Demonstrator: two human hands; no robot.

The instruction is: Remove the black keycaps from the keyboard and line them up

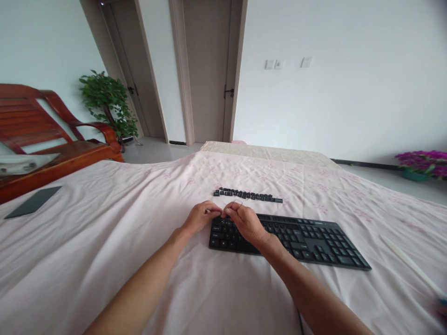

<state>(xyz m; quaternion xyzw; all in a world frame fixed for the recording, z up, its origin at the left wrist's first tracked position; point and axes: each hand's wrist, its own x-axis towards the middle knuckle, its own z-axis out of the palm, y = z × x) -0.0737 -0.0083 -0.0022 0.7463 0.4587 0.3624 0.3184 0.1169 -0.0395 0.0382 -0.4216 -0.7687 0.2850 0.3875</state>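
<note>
My left hand and right hand pinch something small, unclear, over the flat black plastic keyboard's left end; light, rigid, edge-held.

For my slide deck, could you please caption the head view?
Both hands, left hand and right hand, meet over a black keyboard, loose keycaps lined behind.

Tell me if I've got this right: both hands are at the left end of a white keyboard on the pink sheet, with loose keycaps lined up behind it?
Not quite: the keyboard is black, not white, as the head view shows. The rest holds: both hands, left and right, are at its left end on the pink sheet, with loose keycaps lined up behind it.
</note>
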